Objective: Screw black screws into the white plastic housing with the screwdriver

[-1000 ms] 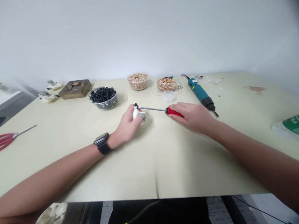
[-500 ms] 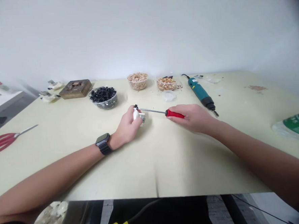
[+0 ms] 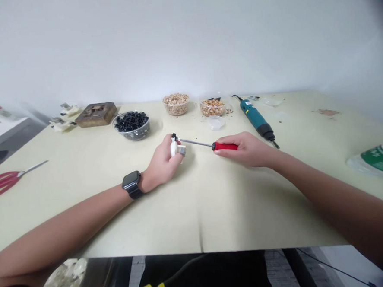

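The red-handled screwdriver (image 3: 224,146) and a white plastic part (image 3: 173,147) are positioned at the centre of the cream table (image 3: 198,212), which stands before a white wall (image 3: 185,40). Both forearms extend inward from the near corners and converge at mid-surface. The left hand (image 3: 162,163), with a black smartwatch (image 3: 131,184) on its wrist, is closed around the white plastic part, and a small metal fitting (image 3: 182,150) projects from the part toward the right. The right hand (image 3: 247,150) is closed around the screwdriver handle, with the steel shaft (image 3: 195,141) directed left, its tip at the part's black upper end. Along the far edge, from left to right, are a brown wooden block (image 3: 95,115), a clear bowl of black pieces (image 3: 135,136), two clear tubs of tan granules (image 3: 175,112) (image 3: 212,113), and a teal electric screwdriver (image 3: 253,118). Red-handled scissors (image 3: 6,185) lie at the left edge; a plastic bag with a green label (image 3: 379,162) lies at the right edge.
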Available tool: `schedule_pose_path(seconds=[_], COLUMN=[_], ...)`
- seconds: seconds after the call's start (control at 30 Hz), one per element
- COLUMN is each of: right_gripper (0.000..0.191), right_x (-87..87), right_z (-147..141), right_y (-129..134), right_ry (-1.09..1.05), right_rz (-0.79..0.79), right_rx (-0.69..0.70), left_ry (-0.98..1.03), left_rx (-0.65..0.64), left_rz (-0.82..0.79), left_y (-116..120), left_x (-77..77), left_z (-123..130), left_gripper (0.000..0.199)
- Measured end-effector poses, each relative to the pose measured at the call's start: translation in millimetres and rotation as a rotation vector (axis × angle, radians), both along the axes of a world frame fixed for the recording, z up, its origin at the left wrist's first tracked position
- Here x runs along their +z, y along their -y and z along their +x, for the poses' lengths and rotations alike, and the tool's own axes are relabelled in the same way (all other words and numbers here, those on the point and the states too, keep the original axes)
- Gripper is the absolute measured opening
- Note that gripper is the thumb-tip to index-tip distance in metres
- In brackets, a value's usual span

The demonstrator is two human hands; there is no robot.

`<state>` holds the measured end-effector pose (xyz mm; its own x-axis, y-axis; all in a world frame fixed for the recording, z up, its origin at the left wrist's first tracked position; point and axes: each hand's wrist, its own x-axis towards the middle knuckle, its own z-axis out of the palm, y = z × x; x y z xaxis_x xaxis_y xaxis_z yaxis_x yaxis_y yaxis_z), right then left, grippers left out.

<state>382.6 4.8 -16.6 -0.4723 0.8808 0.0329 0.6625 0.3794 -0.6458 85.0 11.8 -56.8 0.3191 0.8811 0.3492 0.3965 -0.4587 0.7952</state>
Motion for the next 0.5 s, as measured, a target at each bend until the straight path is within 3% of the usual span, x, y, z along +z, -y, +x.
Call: schedule_pose_path(seconds=[0.5], right_gripper=[0.039], right_x=[10.7], right_z=[1.7], right_y=[2.6], right_ry=[-0.155], right_rz=[-0.387], right_rx=[0.1], left_ry=[-0.113], left_rx=[-0.04], left_rz=[0.172], left_y=[1.1], left_x=[7.2], left_z=[-5.2], left_gripper=[0.027])
